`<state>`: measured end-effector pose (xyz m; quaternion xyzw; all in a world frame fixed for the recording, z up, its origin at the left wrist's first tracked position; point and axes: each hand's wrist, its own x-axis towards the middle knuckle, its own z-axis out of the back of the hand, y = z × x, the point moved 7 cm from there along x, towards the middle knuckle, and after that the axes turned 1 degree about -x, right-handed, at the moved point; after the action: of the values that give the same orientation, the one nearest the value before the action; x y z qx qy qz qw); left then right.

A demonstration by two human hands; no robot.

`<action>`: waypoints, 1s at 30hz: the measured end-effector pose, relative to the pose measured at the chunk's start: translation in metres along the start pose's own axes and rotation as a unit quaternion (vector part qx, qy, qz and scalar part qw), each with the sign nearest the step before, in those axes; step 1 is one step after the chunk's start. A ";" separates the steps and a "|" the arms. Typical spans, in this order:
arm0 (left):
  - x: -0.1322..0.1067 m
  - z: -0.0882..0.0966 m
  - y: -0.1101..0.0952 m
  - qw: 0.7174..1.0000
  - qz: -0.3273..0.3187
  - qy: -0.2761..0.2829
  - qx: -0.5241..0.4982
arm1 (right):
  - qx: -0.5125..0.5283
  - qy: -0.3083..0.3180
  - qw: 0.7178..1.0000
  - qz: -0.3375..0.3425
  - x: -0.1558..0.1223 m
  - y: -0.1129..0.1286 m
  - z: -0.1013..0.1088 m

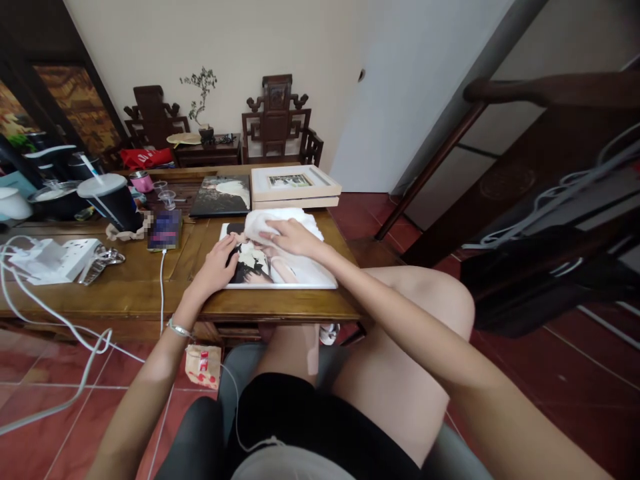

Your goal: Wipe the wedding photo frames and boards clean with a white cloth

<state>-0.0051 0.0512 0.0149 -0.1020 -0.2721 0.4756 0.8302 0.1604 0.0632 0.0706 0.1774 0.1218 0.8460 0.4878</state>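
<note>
A photo panel (250, 259) with white edges lies flat at the front of the wooden table. My left hand (219, 262) rests on its left side with the fingers stretched out, steadying nothing else and gripping nothing. A bunched white cloth (257, 225) covers the panel's upper right part. My right hand (291, 238) presses down on this cloth and holds it against the picture, fingers partly sunk in its folds. Behind the panel lie a dark photo album (221, 195) and, to its right, two stacked white frames (296, 187).
On the table's left are a phone (165, 231) on a charging cable, a dark lidded cup (111, 203) with a straw, a white power strip (70, 259) and a pink cup (142, 181). Carved chairs (277, 120) stand behind. White cables hang over the front edge. A paper bag (203, 366) is below.
</note>
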 end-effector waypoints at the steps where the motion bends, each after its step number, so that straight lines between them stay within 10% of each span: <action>1: 0.000 0.001 -0.001 1.000 0.000 -0.001 0.000 | 0.006 -0.003 1.000 -0.003 0.012 -0.005 0.001; 6: 0.001 0.003 -0.002 1.000 0.012 0.001 0.005 | 0.001 -0.002 1.000 -0.002 0.026 -0.015 0.000; 18: 0.000 -0.001 0.001 1.000 0.014 0.003 -0.006 | -0.016 0.052 0.994 0.093 -0.114 0.065 -0.011; 30: -0.001 -0.001 0.003 1.000 0.019 0.009 -0.014 | -0.050 0.041 0.998 -0.014 0.011 0.021 -0.012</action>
<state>-0.0072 0.0521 0.0123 -0.1232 -0.2695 0.4864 0.8220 0.1337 0.0620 0.0700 0.1165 0.1021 0.8504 0.5028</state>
